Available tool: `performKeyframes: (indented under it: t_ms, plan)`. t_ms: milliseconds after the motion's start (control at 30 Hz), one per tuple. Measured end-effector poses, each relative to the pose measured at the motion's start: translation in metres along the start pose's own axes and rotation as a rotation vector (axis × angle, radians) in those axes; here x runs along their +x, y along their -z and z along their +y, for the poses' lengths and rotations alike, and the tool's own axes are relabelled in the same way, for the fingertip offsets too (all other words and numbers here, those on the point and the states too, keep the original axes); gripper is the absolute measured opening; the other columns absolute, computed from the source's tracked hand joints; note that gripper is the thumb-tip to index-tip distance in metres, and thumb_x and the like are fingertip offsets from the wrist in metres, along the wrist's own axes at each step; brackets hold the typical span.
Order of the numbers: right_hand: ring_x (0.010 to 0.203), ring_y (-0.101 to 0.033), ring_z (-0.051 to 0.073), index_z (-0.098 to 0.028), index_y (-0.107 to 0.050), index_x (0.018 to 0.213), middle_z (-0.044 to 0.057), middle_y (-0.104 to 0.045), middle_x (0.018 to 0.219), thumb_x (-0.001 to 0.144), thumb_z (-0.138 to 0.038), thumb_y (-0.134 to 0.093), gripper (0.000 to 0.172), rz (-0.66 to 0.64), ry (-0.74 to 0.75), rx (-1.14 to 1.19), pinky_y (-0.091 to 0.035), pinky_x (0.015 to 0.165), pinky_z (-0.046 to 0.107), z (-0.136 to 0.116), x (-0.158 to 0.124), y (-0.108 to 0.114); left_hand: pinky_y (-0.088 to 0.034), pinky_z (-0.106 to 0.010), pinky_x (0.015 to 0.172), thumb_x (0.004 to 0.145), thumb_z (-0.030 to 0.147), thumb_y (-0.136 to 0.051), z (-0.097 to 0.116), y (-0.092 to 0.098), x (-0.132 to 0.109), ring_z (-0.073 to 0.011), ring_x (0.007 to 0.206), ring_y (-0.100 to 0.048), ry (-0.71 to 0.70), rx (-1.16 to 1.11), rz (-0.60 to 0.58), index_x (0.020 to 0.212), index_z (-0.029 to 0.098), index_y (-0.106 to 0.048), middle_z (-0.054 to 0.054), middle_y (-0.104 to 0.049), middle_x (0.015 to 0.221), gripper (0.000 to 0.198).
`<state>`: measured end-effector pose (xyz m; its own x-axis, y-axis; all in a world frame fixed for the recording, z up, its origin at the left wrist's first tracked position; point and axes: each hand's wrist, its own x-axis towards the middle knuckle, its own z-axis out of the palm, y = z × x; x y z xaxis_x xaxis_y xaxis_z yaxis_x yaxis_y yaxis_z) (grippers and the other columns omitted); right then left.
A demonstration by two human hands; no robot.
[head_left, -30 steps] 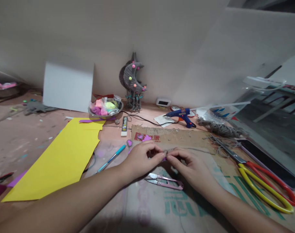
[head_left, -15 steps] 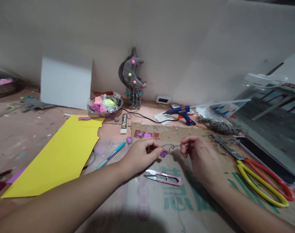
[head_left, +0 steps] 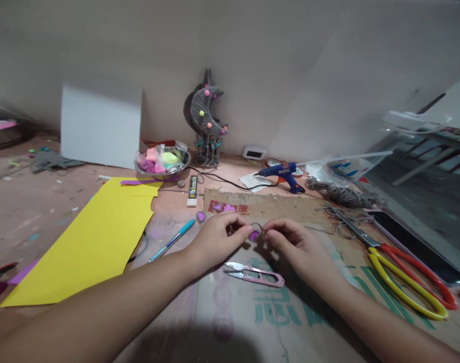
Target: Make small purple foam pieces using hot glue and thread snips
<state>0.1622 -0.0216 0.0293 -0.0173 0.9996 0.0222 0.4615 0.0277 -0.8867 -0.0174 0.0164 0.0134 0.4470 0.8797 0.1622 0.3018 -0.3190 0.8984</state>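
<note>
Between thumb and fingers, my left hand (head_left: 222,238) pinches a small purple piece (head_left: 254,236), part of it hidden by the fingertips. A thin grey cord (head_left: 257,225) curves over the top edge of that piece. My right hand (head_left: 295,243) is closed just to the right, its thumb and index finger pinching the cord close to the piece. Pink-handled thread snips (head_left: 254,276) lie on the covered cardboard (head_left: 248,312) below both hands. Beyond my left hand are a purple heart with a grey border (head_left: 217,206) and a pink scalloped piece (head_left: 230,207).
Yellow paper (head_left: 90,237) and a blue pen (head_left: 174,240) lie left. Red-and-yellow-handled scissors (head_left: 407,282), a phone (head_left: 415,244) and grey cord bundle (head_left: 341,192) lie right. Behind are a blue glue gun (head_left: 285,173), metal bowl (head_left: 158,176) and grey moon ornament (head_left: 203,112).
My right hand has moved left, up to the purple piece. The cord, earlier stretched out to the right, now bends around the piece's edge. My left hand keeps its grip.
</note>
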Motion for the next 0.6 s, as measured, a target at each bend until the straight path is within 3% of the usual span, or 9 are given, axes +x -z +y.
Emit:
performKeyframes:
  t_ms: [167,433,600]
  plan:
    - [0.071,-0.06,0.016,-0.019,-0.065,0.08,0.002,-0.068,0.076,0.078,-0.034,-0.059,0.017,-0.04,0.048,-0.111,-0.046,0.067,0.027,-0.0043,0.0012,-0.0034,-0.041,-0.024,0.065,0.083,0.027,-0.05,0.0022,0.0004,-0.0013,-0.0133,0.071,-0.056,-0.038,0.008,-0.008,0.074,0.017,-0.062,-0.001,-0.063,0.073,0.018]
    - [0.056,-0.053,0.012,-0.017,-0.063,0.075,0.001,-0.061,0.063,0.083,-0.04,-0.053,0.027,-0.04,-0.022,-0.021,-0.042,0.053,0.023,0.0014,-0.0001,-0.0032,-0.042,-0.025,0.071,0.088,0.03,-0.046,0.0011,0.0016,-0.0005,-0.0141,0.077,-0.057,-0.087,-0.026,-0.051,0.077,0.016,-0.065,-0.002,-0.065,0.077,0.026]
    - [0.052,-0.05,0.011,-0.016,-0.061,0.072,-0.001,-0.057,0.058,0.082,-0.042,-0.052,0.029,0.009,-0.037,-0.027,-0.04,0.051,0.023,-0.002,-0.0001,-0.002,-0.042,-0.024,0.068,0.082,0.033,-0.055,0.0013,-0.001,-0.0013,-0.0145,0.077,-0.058,-0.055,-0.015,-0.081,0.083,0.018,-0.068,-0.002,-0.066,0.081,0.02]
